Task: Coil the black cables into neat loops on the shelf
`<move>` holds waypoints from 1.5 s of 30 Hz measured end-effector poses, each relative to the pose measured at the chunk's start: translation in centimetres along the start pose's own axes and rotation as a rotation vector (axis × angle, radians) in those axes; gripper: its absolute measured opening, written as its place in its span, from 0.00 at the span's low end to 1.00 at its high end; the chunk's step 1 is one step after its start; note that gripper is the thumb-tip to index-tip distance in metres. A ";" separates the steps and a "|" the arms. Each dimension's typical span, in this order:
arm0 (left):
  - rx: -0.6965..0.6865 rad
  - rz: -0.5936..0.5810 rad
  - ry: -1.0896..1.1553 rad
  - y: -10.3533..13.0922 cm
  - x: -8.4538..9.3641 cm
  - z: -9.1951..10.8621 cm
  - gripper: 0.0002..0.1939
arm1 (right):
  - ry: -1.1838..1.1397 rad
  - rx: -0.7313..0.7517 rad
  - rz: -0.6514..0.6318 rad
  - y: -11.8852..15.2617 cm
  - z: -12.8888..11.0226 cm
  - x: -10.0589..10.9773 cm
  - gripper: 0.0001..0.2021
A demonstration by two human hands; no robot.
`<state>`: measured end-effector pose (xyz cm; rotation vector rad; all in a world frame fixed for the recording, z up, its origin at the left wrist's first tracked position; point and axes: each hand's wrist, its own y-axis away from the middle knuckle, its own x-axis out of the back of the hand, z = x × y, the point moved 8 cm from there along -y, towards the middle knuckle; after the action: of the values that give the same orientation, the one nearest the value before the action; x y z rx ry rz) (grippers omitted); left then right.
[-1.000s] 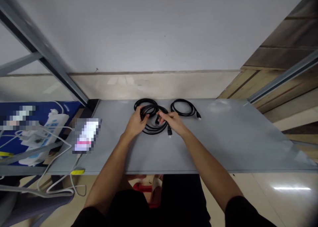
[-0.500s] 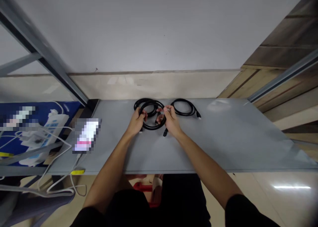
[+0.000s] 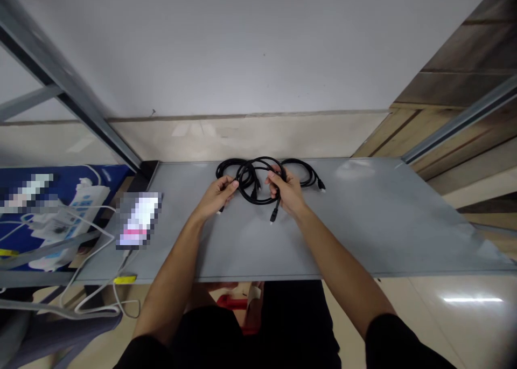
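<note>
Two coils (image 3: 220,169) lie on the desk (image 3: 355,223); left hand (image 3: 217,196) and right hand (image 3: 288,191) fingers grip a looped cable (image 3: 258,202), not set down.

Both arms out front, forearms angled inward so the hands face each other, near but not touching. Left hand (image 3: 215,199): pinch grip, thumb extended toward the right hand, fingers curled. Right hand (image 3: 290,192): closed grip, fingers bent in, thumb laid over, knuckles a bit higher in view than the left's. Left wrist (image 3: 197,218) and right wrist (image 3: 304,214) look roughly straight. Left forearm (image 3: 172,277) and right forearm (image 3: 343,261) bare, running down to black sleeves (image 3: 393,342) at the frame's lower edge.
</note>
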<state>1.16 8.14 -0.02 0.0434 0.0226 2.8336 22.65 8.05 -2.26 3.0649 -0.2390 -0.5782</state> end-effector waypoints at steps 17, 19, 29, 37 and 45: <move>-0.161 0.136 -0.048 -0.2 -1.1 -0.1 0.35 | -0.111 -0.082 -0.228 1.4 0.6 -2.6 0.29; -0.051 0.129 0.048 -0.3 -1.4 -1.2 0.36 | -0.115 -0.094 -0.242 1.4 0.6 -2.7 0.30; -0.083 0.088 0.145 0.3 -2.7 -0.3 0.34 | -0.055 -0.118 -0.227 0.8 0.9 -2.3 0.35; -0.134 0.255 -0.118 0.5 -2.4 -1.5 0.33 | -0.097 -0.146 -0.113 1.1 1.5 -2.3 0.34; -0.111 0.197 0.140 0.1 -2.8 -0.7 0.32 | -0.175 -0.228 -0.072 1.5 1.6 -2.4 0.28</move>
<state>3.79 7.14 -0.81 -0.1871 -0.1149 3.0232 19.62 6.93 -2.86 2.8146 -0.0593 -0.8168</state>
